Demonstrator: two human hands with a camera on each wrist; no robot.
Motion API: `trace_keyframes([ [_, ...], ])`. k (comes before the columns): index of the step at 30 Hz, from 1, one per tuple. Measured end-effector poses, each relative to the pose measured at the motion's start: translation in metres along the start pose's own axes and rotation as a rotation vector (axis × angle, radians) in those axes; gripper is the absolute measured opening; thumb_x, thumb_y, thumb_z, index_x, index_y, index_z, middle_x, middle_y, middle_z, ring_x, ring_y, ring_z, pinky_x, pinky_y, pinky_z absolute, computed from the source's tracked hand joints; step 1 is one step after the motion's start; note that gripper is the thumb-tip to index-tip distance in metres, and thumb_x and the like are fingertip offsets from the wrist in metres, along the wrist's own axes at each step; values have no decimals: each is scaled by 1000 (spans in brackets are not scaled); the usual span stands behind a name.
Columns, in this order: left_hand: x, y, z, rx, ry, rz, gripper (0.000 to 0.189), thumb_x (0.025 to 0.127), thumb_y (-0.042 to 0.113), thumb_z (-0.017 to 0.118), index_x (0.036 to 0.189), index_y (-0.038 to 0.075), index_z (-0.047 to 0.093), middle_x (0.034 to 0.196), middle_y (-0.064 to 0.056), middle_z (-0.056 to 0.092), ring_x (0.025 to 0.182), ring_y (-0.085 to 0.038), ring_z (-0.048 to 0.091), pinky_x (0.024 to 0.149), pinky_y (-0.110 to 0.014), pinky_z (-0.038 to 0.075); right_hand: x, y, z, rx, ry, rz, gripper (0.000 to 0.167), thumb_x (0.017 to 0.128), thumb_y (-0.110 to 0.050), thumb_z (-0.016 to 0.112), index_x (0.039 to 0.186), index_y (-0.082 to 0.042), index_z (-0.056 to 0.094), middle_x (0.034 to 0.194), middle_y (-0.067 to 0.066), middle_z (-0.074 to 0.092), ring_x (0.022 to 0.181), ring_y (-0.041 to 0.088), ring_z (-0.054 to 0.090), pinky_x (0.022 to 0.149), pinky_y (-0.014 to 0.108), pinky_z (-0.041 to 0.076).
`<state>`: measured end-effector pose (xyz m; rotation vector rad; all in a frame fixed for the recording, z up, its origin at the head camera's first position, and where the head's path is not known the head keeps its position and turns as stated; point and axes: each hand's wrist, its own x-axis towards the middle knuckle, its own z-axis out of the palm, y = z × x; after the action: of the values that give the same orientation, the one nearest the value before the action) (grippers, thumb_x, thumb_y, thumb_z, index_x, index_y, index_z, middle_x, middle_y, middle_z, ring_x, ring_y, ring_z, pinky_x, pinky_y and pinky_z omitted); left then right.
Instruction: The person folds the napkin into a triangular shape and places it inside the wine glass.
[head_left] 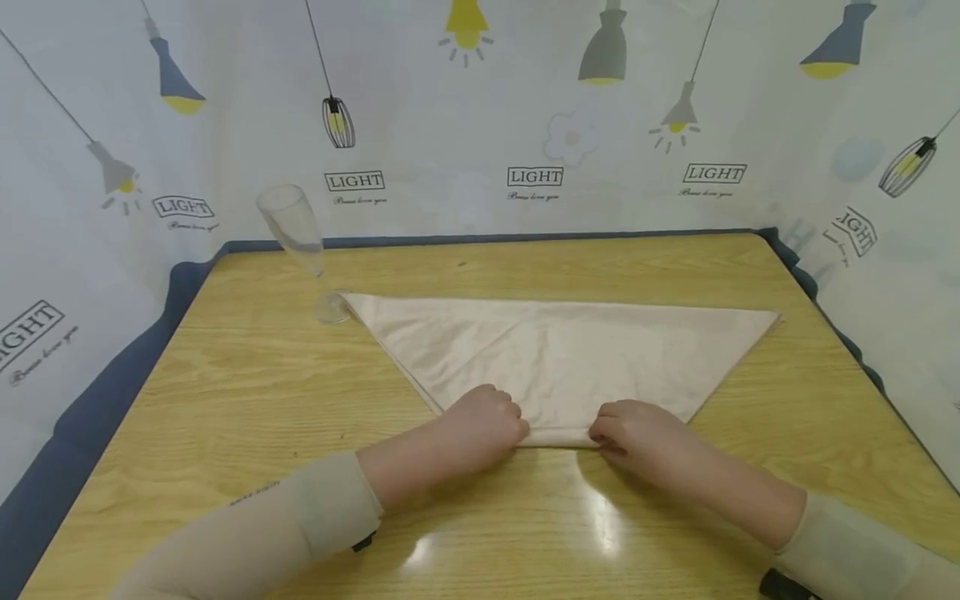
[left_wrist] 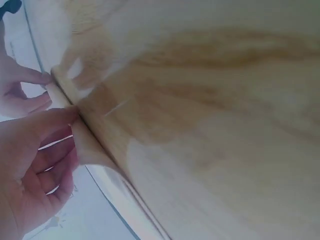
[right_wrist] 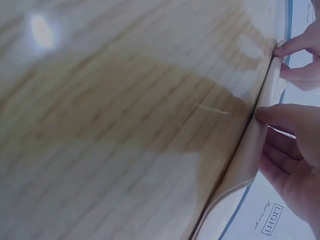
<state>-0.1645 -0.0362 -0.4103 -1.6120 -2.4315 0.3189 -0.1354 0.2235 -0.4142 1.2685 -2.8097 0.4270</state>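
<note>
**Where the near edge doubles over, a cloth (head_left: pixel 570 358) takes its fold**

Although the cloth spreads wide across the middle of the worktop (head_left: pixel 247 358), the work sits all at its short near edge. Left hand (head_left: pixel 483 425) pinches that edge toward its left end; right hand (head_left: pixel 647 437) pinches it toward the right. Wrist views: thumbs on the near face, fingers behind, a narrow doubled band between them. Long far edge lies flat, a pointed corner at either end. Clear glass (head_left: pixel 288 221) stands far left, its foot by the far left corner; cannot tell whether they touch.

Step in hand, my reading: folding or rolling the near edge toward the far side. Next move seems to call for both hands turning the band over evenly, pinches level, so it stays straight. Watch point: a tug at that left corner could disturb the glass.
</note>
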Motion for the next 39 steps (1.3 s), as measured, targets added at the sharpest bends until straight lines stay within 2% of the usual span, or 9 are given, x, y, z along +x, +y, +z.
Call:
trace_keyframes([
  [5, 0, 3, 0, 47, -57, -10, 12, 85, 13, 69, 77, 22, 72, 69, 6, 56, 57, -10, 48, 50, -23, 34, 0, 0, -2, -15, 8, 12, 15, 78, 3, 77, 86, -8, 70, 80, -3, 64, 72, 14, 63, 65, 28, 53],
  [8, -1, 3, 2, 10, -64, -35, 13, 87, 14, 68, 76, 20, 72, 68, 5, 57, 58, -10, 49, 51, -23, 37, 0, 0, -2, -10, 8, 33, 15, 80, 4, 75, 88, -7, 69, 82, -1, 65, 75, 16, 65, 67, 30, 54],
  [11, -1, 2, 3, -148, -83, -103, 14, 90, 15, 66, 77, 17, 71, 69, 4, 61, 62, -12, 57, 56, -26, 46, 0, 1, -3, 9, -10, 81, 15, 83, 3, 72, 93, -7, 69, 86, 1, 68, 78, 19, 67, 69, 32, 55],
  [15, -1, -2, 4, -450, -117, -250, 6, 92, 12, 65, 93, 14, 71, 83, 2, 68, 79, -14, 65, 73, -28, 52, 1, 4, -2, 29, -24, 139, 14, 87, -1, 70, 97, -10, 67, 89, 0, 69, 80, 19, 67, 69, 32, 55],
  [18, -2, -6, 4, -552, -112, -320, 9, 92, 11, 67, 100, 15, 68, 90, 2, 67, 84, -14, 64, 76, -28, 51, 2, 7, -1, 21, -5, 133, 13, 86, -2, 72, 94, -11, 67, 87, -3, 67, 78, 17, 66, 68, 31, 54],
  [21, -2, -8, 4, -514, -68, -302, 7, 91, 12, 69, 96, 17, 66, 86, 3, 61, 77, -14, 61, 68, -28, 50, 2, 11, 1, -9, 36, 93, 14, 82, 0, 75, 90, -10, 68, 85, -4, 63, 76, 15, 63, 67, 29, 53],
  [26, -1, -8, 2, -323, 14, -226, 13, 88, 5, 65, 81, 16, 63, 76, 3, 52, 65, -14, 54, 57, -28, 47, 4, 15, 4, -38, 117, 46, 17, 76, 3, 79, 86, -8, 71, 82, -5, 57, 74, 12, 55, 65, 26, 50],
  [33, -3, -7, 3, -160, -58, -169, 17, 86, 7, 68, 73, 18, 69, 67, 4, 54, 60, -12, 55, 54, -27, 47, 4, 14, 1, -18, 46, 96, 9, 83, -2, 75, 88, -8, 73, 82, -5, 61, 76, 14, 62, 69, 31, 54],
  [39, -9, -10, 1, -115, -65, -83, 11, 88, 17, 69, 77, 17, 72, 67, 4, 55, 61, -13, 56, 54, -28, 47, 0, 18, -1, -8, 9, 35, 14, 81, -5, 78, 95, -4, 74, 86, -2, 63, 77, 15, 63, 67, 30, 54],
])
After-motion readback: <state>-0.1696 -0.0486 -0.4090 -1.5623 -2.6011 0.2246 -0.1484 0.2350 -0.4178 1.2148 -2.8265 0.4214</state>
